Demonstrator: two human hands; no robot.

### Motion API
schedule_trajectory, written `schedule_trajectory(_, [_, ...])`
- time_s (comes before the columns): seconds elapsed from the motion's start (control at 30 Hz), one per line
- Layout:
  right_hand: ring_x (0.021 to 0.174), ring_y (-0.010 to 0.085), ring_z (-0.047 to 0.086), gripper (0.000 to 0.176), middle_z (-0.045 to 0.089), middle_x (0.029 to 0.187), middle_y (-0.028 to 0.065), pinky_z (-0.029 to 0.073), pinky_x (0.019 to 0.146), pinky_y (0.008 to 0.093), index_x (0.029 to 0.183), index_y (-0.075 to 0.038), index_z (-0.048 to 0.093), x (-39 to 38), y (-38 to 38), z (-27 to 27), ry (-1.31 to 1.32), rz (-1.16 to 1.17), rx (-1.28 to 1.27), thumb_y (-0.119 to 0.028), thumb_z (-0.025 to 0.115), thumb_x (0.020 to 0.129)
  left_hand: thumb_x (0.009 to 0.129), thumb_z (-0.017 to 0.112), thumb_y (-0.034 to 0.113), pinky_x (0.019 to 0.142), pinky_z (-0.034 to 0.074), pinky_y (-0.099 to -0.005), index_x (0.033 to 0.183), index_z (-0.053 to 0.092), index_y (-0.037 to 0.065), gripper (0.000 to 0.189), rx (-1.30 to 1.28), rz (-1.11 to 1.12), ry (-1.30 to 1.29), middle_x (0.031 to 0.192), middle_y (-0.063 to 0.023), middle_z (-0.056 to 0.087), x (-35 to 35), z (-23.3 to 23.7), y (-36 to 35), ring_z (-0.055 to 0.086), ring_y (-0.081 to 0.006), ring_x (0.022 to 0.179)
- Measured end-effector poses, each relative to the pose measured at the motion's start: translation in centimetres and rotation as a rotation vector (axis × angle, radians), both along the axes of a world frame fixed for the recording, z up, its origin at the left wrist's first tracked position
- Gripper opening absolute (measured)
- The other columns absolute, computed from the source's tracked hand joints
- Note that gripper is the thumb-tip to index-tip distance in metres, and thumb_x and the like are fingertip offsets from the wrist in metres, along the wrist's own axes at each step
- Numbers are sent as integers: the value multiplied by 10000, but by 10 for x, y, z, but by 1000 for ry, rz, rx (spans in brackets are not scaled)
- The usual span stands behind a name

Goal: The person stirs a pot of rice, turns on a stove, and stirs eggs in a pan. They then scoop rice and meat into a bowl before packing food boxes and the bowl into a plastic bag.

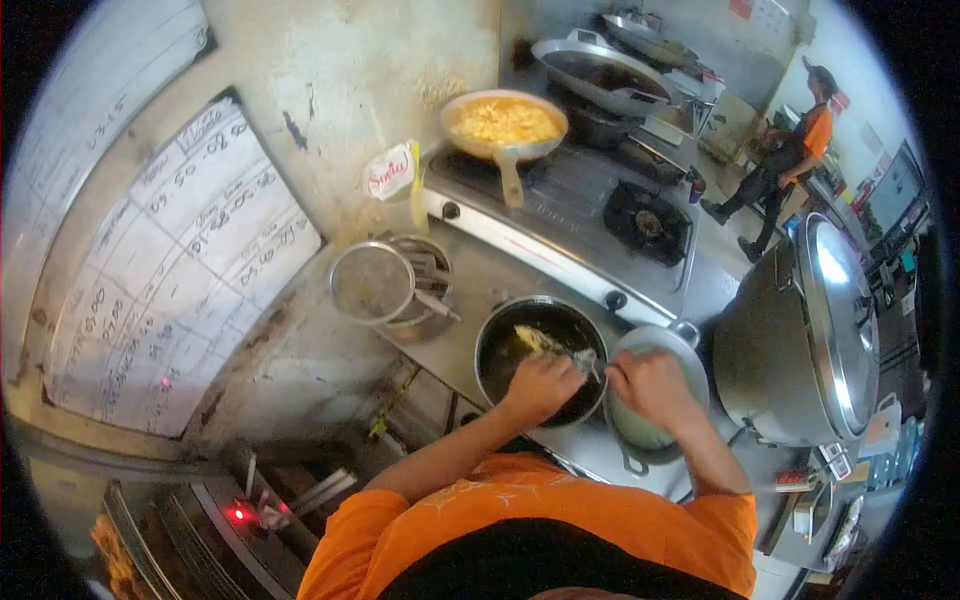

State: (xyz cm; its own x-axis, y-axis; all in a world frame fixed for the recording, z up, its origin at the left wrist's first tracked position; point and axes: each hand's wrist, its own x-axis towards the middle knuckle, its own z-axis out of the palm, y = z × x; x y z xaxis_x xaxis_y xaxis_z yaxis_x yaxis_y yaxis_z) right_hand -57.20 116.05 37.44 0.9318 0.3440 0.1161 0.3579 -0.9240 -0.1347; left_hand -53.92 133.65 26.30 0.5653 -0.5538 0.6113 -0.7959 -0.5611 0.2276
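Over a dark round pot [500,340] on the steel counter, my left hand [545,388] is closed on a small, crumpled plastic bag [585,358]. Something yellowish [530,338] shows at the bag's far end, above the dark contents of the pot; whether it is inside the bag is hard to tell. My right hand [655,385] is closed, fingertips pinched at the bag's near side. Below that hand stands a pale metal pot [693,365] with side handles and a whitish inside, right beside the dark one.
A gas stove [560,200] carries a frying pan [512,178] of yellow food and a large wok [650,97]. A strainer [372,283] lies at left, a tall lidded stockpot [765,350] at right. A person [795,140] in orange stands farther back.
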Motion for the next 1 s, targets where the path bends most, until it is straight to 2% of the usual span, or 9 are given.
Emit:
schedule_trajectory(0.2, [605, 372, 573, 219, 587, 664, 198, 450, 576, 452, 718, -39, 575, 7, -20, 16, 171, -107, 48, -241, 555, 799, 772, 531, 194, 590, 420, -362, 842, 580, 87, 137, -6, -227, 120, 693, -41, 527, 15, -14, 15, 557, -189, 614])
schedule_trajectory(0.3, [505, 292, 565, 211, 568, 597, 150, 439, 502, 387, 721, -21, 568, 1, -44, 26, 147, -163, 179, -216, 560, 803, 729, 594, 282, 620, 423, -402, 1029, 563, 68, 371, 535, -323, 317, 818, -76, 594, 12, -27, 32, 593, -233, 693])
schedule_trajectory(0.37, [438, 154, 498, 216, 502, 536, 48, 392, 445, 303, 729, -13, 557, -8, -48, 51, 373, -468, 537, -200, 549, 836, 746, 586, 292, 624, 428, -415, 1022, 560, 64, 359, 498, -340, 359, 815, -89, 592, 17, -20, 45, 592, -249, 694])
schedule_trajectory(0.53, [467, 81, 450, 286, 471, 575, -9, 351, 434, 236, 738, -9, 548, 21, -65, 59, 315, -441, 1047, -258, 526, 879, 786, 567, 306, 662, 446, -430, 995, 545, 54, 329, 622, -358, 580, 825, -142, 584, 62, 43, 67, 583, -285, 720])
schedule_trajectory(0.63, [510, 89, 480, 257, 533, 629, 22, 365, 444, 218, 879, 14, 549, 85, -47, 68, 213, -281, 1197, -236, 491, 895, 815, 553, 316, 691, 456, -371, 944, 536, 56, 290, 369, -425, 697, 792, -105, 571, 107, 40, 72, 578, -239, 724])
schedule_trajectory(0.7, [516, 91, 490, 240, 563, 658, 34, 391, 462, 227, 986, 2, 540, 141, -18, 82, 222, -258, 1114, -212, 469, 903, 832, 542, 379, 651, 449, -342, 955, 525, 76, 328, -499, -355, 1056, 785, -83, 541, 145, 26, 68, 542, -182, 703])
schedule_trajectory(0.77, [512, 110, 517, 225, 588, 684, 58, 425, 492, 251, 1024, -14, 540, 202, 1, 88, 189, -206, 912, -185, 470, 897, 874, 455, 447, 687, 443, -346, 1093, 439, 87, 422, -955, -45, 1248, 910, -70, 507, 189, 32, 59, 508, -162, 772])
schedule_trajectory(0.87, [550, 189, 598, 174, 618, 753, 126, 469, 543, 307, 971, -19, 562, 291, 25, 74, -122, 53, 513, -140, 503, 861, 879, 424, 477, 702, 453, -346, 1180, 348, 73, 509, -1172, 55, 1414, 1045, -81, 479, 249, 31, 43, 517, -186, 862])
schedule_trajectory(1.0, [662, 256, 630, 168, 620, 820, 164, 483, 602, 373, 940, -29, 576, 378, 50, 58, -49, 166, 232, -135, 497, 837, 912, 393, 402, 680, 483, -313, 1139, 383, 78, 396, -1416, -243, 1723, 902, -90, 533, 292, 36, 32, 554, -204, 780])
